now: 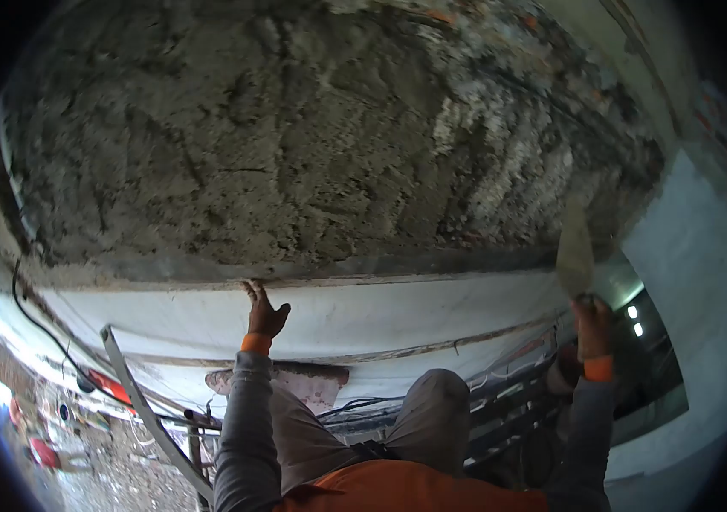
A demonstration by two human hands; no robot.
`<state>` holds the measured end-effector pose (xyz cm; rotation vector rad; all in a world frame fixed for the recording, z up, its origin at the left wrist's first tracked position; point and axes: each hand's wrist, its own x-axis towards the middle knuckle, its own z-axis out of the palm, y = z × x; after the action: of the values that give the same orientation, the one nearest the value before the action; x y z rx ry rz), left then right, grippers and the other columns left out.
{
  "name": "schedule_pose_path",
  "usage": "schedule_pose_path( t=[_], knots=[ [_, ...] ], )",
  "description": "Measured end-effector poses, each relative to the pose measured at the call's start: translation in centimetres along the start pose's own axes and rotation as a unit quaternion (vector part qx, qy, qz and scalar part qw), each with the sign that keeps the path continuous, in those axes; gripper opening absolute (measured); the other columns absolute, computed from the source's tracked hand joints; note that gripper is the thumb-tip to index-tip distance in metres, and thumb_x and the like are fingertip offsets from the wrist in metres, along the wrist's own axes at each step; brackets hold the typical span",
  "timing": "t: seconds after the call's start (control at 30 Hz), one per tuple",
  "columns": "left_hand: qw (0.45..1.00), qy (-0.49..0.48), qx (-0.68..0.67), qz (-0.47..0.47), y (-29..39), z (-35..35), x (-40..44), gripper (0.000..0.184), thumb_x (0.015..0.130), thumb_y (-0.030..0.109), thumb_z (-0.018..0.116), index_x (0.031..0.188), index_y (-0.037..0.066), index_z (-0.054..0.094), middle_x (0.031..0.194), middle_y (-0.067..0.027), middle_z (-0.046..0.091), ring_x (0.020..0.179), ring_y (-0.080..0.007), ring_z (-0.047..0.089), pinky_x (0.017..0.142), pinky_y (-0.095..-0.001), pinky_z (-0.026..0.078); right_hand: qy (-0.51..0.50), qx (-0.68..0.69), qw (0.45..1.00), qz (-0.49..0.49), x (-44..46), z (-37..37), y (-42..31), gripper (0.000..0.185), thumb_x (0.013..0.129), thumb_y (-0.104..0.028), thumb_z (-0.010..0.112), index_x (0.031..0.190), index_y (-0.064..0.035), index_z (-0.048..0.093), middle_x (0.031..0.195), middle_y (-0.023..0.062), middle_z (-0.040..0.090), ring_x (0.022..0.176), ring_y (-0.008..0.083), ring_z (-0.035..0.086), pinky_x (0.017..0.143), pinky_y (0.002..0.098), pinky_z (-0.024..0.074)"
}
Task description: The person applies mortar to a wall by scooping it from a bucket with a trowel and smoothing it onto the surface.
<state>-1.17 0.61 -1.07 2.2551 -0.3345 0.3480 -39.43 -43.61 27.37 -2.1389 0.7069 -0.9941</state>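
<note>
A wall or ceiling face coated in rough wet mortar (261, 154) fills the upper part of the head view. My right hand (592, 326) is closed around the handle of a trowel (576, 247), whose pointed blade is raised against the lower right of the coated face. My left hand (267, 314) has its thumb apart and its fingertips at the lower edge strip (312, 275) of the mortar. Nothing shows in that hand. To the right, a patch of pale, rough surface (508, 145) has less mortar on it.
White panels (363, 316) run below the mortar edge. A metal bar (137, 388) and a black cable (35, 311) stand at the left. Far below at the left, a person in red (43, 454) is on rubble-strewn ground (137, 478). A pale wall (696, 264) rises at the right.
</note>
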Motion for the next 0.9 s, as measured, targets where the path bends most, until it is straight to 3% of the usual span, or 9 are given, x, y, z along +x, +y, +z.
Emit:
schedule_pose_path(
  t=[0.2,0.4,0.53,0.57,0.63,0.7,0.73,0.8,0.9],
  knots=[
    [0.999,-0.015,-0.028,0.003,1.4,0.0,0.0,0.108,0.070,0.034,0.072,0.133,-0.013,-0.002,0.137,-0.0378,-0.011,0.131,-0.0452,-0.012,0.109,-0.0421,0.016,0.022,-0.058,0.981,0.182,-21.0,-6.8,23.8,0.025,0.070,-0.020,0.070,0.085,-0.0042,0.059,0.064,0.0037,0.054,0.050,0.0125,0.051,0.045,0.0289,0.0413],
    [0.990,0.036,0.132,0.027,-1.1,3.8,2.0,0.116,0.069,0.055,0.067,0.132,-0.017,0.000,0.131,-0.0464,-0.007,0.126,-0.0549,-0.010,0.105,-0.0572,0.008,0.074,-0.266,0.882,0.382,-39.8,-13.8,33.4,0.030,0.067,-0.027,0.070,0.089,-0.0072,0.063,0.073,0.0103,0.062,0.062,0.0211,0.059,0.055,0.0376,0.0476],
    [0.683,0.258,0.625,0.277,-6.3,5.7,3.7,0.125,0.066,0.067,0.061,0.128,-0.022,-0.001,0.122,-0.0548,-0.002,0.122,-0.0613,-0.007,0.102,-0.0594,0.010,0.046,-0.530,0.776,0.338,-43.3,-14.4,29.3,0.020,0.065,-0.038,0.069,0.067,-0.0178,0.067,0.066,0.0089,0.060,0.068,0.0261,0.059,0.063,0.0415,0.0461],
    [0.770,0.210,0.555,0.236,-4.5,4.8,3.4,0.127,0.065,0.069,0.061,0.125,-0.025,-0.001,0.121,-0.0553,-0.004,0.122,-0.0611,-0.008,0.103,-0.0580,0.011,-0.130,-0.650,0.733,0.153,-46.5,-16.5,31.8,0.016,0.062,-0.029,0.070,0.074,-0.0186,0.069,0.069,0.0065,0.060,0.069,0.0242,0.059,0.064,0.0408,0.0470],
    [0.981,0.017,0.191,0.017,-2.3,3.8,3.0,0.130,0.065,0.070,0.060,0.121,-0.029,-0.002,0.121,-0.0556,-0.008,0.122,-0.0606,-0.009,0.103,-0.0551,0.014,-0.036,-0.407,0.813,0.415,-47.8,-16.1,31.2,0.012,0.065,-0.022,0.066,0.076,-0.0183,0.069,0.074,0.0055,0.063,0.076,0.0221,0.061,0.068,0.0393,0.0480],
    [0.930,0.118,0.327,0.116,-4.1,4.7,3.9,0.132,0.064,0.071,0.060,0.120,-0.030,-0.003,0.121,-0.0548,-0.012,0.123,-0.0590,-0.011,0.104,-0.0521,0.017,0.097,-0.155,0.768,0.614,-47.7,-15.3,29.3,0.010,0.073,-0.024,0.062,0.072,-0.0180,0.069,0.074,0.0050,0.064,0.081,0.0213,0.062,0.071,0.0382,0.0481],
    [0.839,0.210,0.459,0.204,-3.7,5.1,3.9,0.134,0.063,0.072,0.060,0.119,-0.031,-0.004,0.122,-0.0540,-0.012,0.123,-0.0586,-0.012,0.104,-0.0509,0.017,0.016,-0.296,0.760,0.578,-50.0,-15.2,31.4,0.014,0.074,-0.028,0.061,0.070,-0.0167,0.068,0.073,0.0049,0.065,0.079,0.0217,0.062,0.070,0.0382,0.0480],
    [0.986,0.067,0.149,0.041,-0.9,3.6,2.0,0.106,0.075,0.058,0.060,0.137,-0.009,0.003,0.127,-0.0508,-0.005,0.120,-0.0645,-0.001,0.098,-0.0633,0.015,-0.126,-0.533,0.725,0.418,-52.6,-15.4,34.9,0.021,0.076,-0.033,0.059,0.068,-0.0152,0.068,0.074,0.0049,0.065,0.076,0.0227,0.062,0.068,0.0386,0.0473],
    [0.977,-0.015,0.207,0.047,-1.4,3.1,2.3,0.110,0.075,0.061,0.058,0.136,-0.010,0.000,0.125,-0.0526,-0.006,0.120,-0.0639,-0.003,0.098,-0.0650,0.007,-0.230,-0.628,0.724,0.170,-52.2,-13.4,33.7,0.017,0.073,-0.025,0.063,0.061,-0.0120,0.062,0.066,0.0051,0.062,0.061,0.0186,0.059,0.055,0.0336,0.0453]
  ],
)
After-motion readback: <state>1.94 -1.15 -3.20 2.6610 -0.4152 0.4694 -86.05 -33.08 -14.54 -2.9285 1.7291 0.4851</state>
